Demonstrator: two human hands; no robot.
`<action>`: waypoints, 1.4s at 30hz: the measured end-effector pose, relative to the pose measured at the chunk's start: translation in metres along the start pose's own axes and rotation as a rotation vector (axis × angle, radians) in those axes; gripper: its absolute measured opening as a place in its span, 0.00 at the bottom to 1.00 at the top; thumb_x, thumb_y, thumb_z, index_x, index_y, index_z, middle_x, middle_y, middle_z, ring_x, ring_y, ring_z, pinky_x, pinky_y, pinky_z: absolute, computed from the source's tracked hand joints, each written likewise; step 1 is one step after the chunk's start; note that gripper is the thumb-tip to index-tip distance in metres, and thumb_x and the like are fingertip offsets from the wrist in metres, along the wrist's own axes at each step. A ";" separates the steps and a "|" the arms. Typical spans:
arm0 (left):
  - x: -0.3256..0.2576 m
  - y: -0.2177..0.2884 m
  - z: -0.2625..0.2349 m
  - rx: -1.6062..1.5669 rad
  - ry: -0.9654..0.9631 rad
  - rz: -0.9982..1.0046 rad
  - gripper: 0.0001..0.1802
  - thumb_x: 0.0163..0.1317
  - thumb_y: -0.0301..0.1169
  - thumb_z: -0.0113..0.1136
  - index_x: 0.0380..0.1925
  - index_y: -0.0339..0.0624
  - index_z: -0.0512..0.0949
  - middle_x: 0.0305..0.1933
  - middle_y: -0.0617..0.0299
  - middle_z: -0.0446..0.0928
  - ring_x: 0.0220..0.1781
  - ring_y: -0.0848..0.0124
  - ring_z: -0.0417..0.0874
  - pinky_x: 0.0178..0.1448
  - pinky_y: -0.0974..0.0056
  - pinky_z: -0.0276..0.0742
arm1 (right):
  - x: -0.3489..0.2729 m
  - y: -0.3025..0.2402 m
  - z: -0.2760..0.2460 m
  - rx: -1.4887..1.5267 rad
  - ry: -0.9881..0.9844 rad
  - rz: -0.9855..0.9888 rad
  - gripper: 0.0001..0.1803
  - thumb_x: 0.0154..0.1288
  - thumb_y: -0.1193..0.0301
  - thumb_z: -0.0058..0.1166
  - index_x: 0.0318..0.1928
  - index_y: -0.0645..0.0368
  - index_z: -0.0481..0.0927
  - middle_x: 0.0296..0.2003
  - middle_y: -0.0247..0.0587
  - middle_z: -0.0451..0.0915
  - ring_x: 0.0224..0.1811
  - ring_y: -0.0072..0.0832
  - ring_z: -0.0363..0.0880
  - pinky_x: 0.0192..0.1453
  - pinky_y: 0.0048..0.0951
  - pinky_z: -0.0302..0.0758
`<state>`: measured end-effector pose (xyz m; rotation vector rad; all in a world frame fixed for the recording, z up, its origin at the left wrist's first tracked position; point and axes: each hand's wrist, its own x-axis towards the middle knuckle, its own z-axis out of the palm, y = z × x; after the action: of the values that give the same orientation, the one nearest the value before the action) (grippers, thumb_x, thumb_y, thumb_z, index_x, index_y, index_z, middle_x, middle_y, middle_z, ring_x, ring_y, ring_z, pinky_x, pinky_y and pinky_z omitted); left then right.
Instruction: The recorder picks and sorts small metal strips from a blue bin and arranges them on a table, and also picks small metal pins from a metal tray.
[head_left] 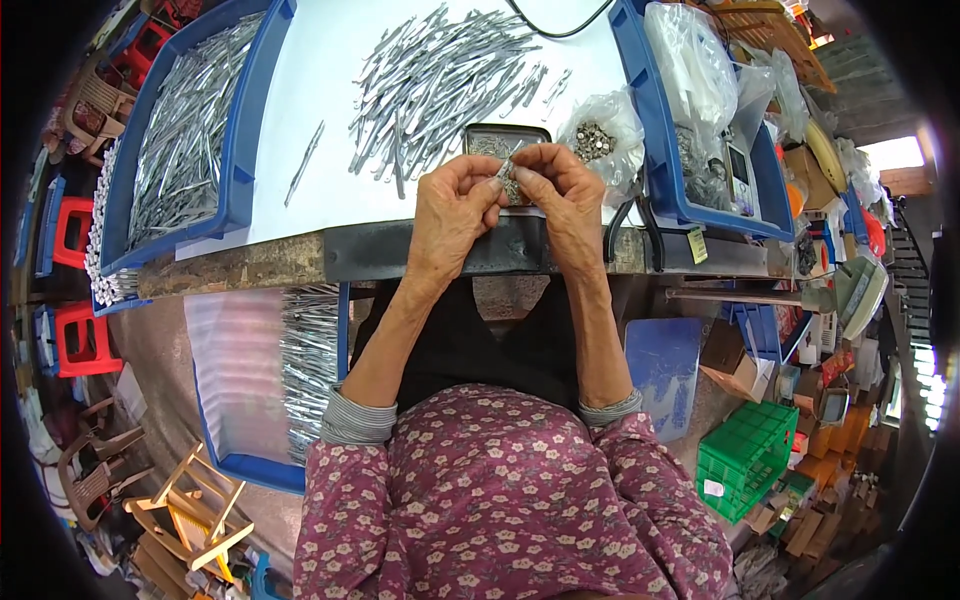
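My left hand (450, 208) and my right hand (562, 192) meet at the near edge of the white-topped table, fingertips pinched together. Between them is a small silvery metal piece (506, 172), mostly covered by the fingers, so its exact kind does not show. Just beyond the fingers lies a dark-rimmed shallow tin (540, 130) with tiny metal parts in it. Right of it, an open clear plastic bag (625, 150) holds small round metal pieces (594, 140). A big heap of thin metal strips (430, 85) spreads across the table behind my hands.
A blue crate (238, 160) full of similar strips stands left; another blue crate (655, 140) with plastic bags is at right. Black-handled pliers (650, 230) hang over the table edge. One strip bundle (304, 163) lies apart. Below are a blue bin (255, 470) and green crate (745, 450).
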<state>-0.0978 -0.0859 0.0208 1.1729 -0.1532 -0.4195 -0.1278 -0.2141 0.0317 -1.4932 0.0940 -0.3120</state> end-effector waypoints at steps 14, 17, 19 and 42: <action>0.001 -0.002 -0.001 0.117 0.057 0.094 0.08 0.57 0.22 0.53 0.37 0.32 0.73 0.23 0.63 0.75 0.19 0.84 0.68 0.22 0.81 0.62 | 0.003 0.008 0.003 -0.061 -0.025 -0.046 0.06 0.58 0.81 0.48 0.37 0.66 0.72 0.30 0.34 0.75 0.30 0.15 0.73 0.36 0.17 0.74; 0.000 -0.001 0.000 0.141 0.072 0.104 0.08 0.57 0.22 0.53 0.37 0.31 0.73 0.24 0.63 0.75 0.20 0.84 0.68 0.23 0.80 0.63 | 0.003 0.006 0.005 -0.046 -0.018 -0.047 0.06 0.58 0.82 0.47 0.37 0.66 0.71 0.30 0.34 0.75 0.31 0.15 0.73 0.36 0.18 0.75; -0.002 -0.001 0.000 0.140 0.074 0.106 0.07 0.57 0.22 0.53 0.36 0.31 0.73 0.24 0.63 0.75 0.20 0.84 0.69 0.23 0.80 0.63 | 0.003 0.006 0.006 -0.027 -0.010 -0.038 0.06 0.58 0.83 0.47 0.37 0.66 0.71 0.30 0.34 0.75 0.30 0.15 0.74 0.36 0.18 0.76; -0.007 0.001 0.001 0.141 0.115 0.188 0.05 0.55 0.22 0.57 0.32 0.33 0.74 0.24 0.67 0.73 0.22 0.86 0.69 0.24 0.81 0.62 | 0.000 0.006 0.011 -0.033 0.048 -0.030 0.06 0.56 0.85 0.48 0.34 0.65 0.68 0.28 0.35 0.73 0.29 0.15 0.74 0.31 0.16 0.74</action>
<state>-0.1044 -0.0840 0.0230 1.3052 -0.1935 -0.1776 -0.1237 -0.2031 0.0265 -1.5212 0.1160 -0.3721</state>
